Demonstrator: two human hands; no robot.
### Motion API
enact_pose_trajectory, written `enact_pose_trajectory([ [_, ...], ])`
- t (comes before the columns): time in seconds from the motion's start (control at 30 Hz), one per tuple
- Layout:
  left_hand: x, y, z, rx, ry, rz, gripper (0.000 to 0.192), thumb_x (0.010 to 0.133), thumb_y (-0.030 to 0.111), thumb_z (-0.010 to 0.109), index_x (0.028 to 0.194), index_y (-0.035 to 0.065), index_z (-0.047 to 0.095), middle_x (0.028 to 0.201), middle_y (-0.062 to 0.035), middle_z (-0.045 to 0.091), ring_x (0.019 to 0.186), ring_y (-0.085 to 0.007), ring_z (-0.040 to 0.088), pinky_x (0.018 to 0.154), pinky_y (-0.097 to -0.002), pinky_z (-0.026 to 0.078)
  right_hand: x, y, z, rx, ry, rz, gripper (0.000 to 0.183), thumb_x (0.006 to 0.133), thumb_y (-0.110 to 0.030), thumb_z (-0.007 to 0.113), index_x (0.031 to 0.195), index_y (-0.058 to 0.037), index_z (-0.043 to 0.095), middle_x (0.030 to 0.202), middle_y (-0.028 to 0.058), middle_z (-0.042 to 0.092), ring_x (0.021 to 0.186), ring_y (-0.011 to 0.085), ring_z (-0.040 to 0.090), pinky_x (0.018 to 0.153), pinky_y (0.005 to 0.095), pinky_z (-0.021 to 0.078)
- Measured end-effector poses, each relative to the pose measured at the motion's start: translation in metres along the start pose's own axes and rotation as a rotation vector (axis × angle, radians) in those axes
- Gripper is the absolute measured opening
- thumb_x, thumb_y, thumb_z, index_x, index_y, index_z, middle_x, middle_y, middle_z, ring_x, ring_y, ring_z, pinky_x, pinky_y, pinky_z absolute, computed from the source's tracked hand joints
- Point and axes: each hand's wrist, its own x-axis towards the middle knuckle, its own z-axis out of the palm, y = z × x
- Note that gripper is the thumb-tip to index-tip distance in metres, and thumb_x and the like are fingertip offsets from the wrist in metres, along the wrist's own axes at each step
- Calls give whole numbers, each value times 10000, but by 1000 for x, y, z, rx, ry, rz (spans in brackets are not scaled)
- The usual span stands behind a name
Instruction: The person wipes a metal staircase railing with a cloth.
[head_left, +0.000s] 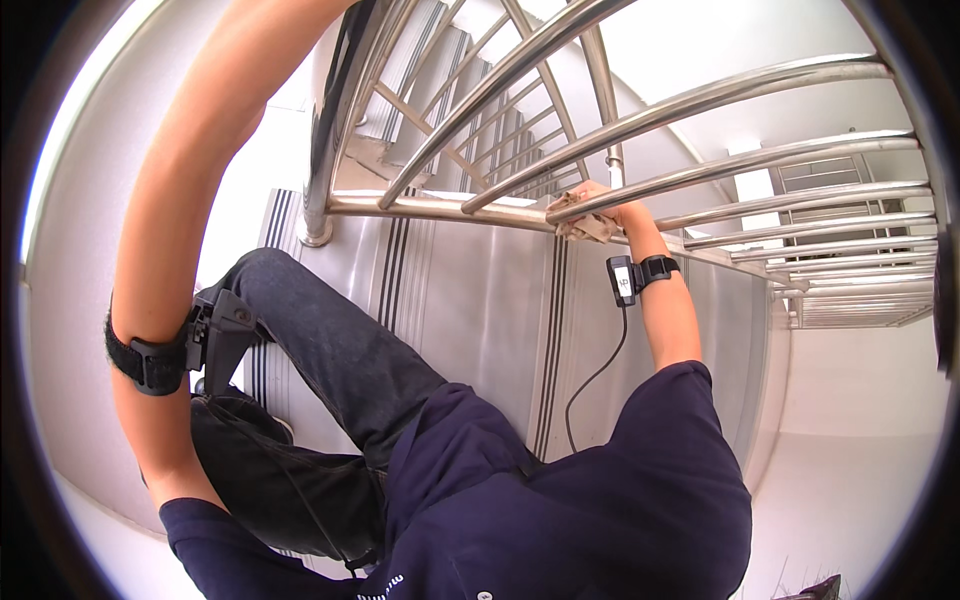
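My right hand holds a crumpled, stained cloth around the lower end of a metal baluster, against the bottom rail of a stainless steel stair railing. The baluster crosses in front of the hand and hides some of the fingers. My left forearm reaches up past the top edge, and the left hand is out of view. Near that arm stands a thick, shiny newel post with a round base flange.
Grey stair treads with dark ribbed strips lie below my legs. Another flight of steps shows beyond the railing. Black devices are strapped to my right wrist and left forearm; a cable hangs from the right one. A pale wall borders the left.
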Motion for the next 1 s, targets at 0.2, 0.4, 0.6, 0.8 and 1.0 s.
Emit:
enact_pose_trajectory([
  [0.2,-11,12,6,-20,18,-23,541,794,124,558,1293,50,364,1291,-197,401,1292,-300,328,1068,-396,273,-9,-9,11,-11,86,-77,250,831,-80,535,1016,-3,684,782,105,681,656,153,659,576,262,554],
  [0.4,-12,12,2,-8,5,-9,564,783,119,575,1299,47,362,1275,-196,413,1291,-303,333,1061,-397,278,-24,-29,25,-67,173,24,171,830,-122,571,913,-50,703,795,43,668,727,120,603,677,299,501],
  [0.6,-6,2,2,-20,1,24,570,778,106,591,1297,47,364,1247,-184,433,1284,-296,344,1045,-388,294,-18,-19,28,-199,320,-109,178,873,-113,533,869,-8,676,742,62,648,638,124,615,565,277,508],
  [0.8,-10,-3,8,67,46,96,594,785,102,596,1318,48,338,1256,-188,427,1300,-304,335,1060,-382,278,-27,-29,37,-206,409,-55,138,815,-150,610,844,-53,704,734,52,676,666,115,623,628,288,508],
  [1.0,-4,-7,0,11,-23,-3,613,789,107,600,1332,63,319,1259,-182,420,1297,-299,335,1056,-377,283,-23,3,65,-457,1209,-355,185,786,-127,678,959,-61,691,804,98,694,744,239,665,700,327,516],
])
